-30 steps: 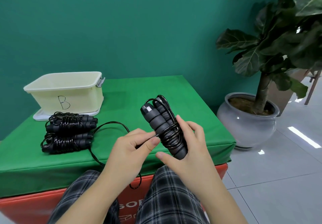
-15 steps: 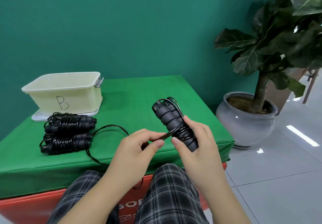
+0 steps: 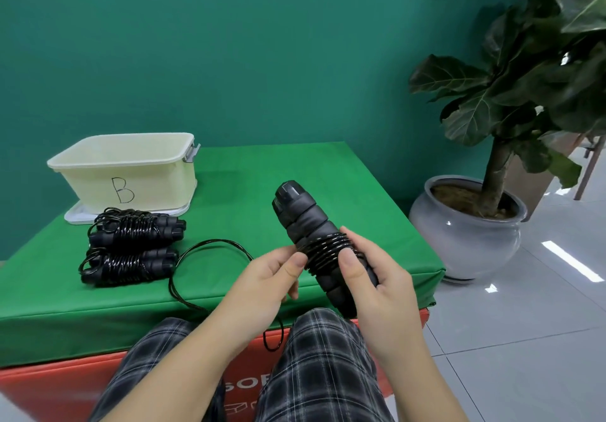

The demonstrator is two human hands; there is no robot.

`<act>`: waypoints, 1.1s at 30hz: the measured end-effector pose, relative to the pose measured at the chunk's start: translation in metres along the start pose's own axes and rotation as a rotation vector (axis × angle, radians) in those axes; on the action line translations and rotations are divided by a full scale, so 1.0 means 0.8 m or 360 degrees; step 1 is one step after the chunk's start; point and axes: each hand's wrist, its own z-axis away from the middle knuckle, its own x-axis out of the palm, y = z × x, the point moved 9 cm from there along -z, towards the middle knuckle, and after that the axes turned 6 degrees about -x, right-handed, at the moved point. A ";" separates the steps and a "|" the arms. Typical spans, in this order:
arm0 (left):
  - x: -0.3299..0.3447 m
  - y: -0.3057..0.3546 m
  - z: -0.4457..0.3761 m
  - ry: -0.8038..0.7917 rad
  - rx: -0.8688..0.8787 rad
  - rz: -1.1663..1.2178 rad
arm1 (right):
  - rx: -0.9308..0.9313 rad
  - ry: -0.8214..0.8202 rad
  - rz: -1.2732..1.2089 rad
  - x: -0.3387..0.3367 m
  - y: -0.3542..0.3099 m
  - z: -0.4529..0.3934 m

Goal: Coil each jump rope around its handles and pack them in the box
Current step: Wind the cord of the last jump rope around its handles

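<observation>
Rotated since a second ago: black foam jump-rope handles (image 3: pixel 323 241) now show a bare top, end loops turned out of view. Right hand (image 3: pixel 373 277) grips the pair, thumb on the wraps; left hand (image 3: pixel 262 277) pinches the thin black cord (image 3: pixel 210 244) at the coil. Slack remains; two coiled ropes (image 3: pixel 131 247) beside cream plastic box marked B (image 3: pixel 131 172).
</observation>
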 end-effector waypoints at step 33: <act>0.013 0.048 0.028 0.0046 0.0363 -0.0369 | -0.0160 -0.0031 0.0796 -0.009 0.011 -0.005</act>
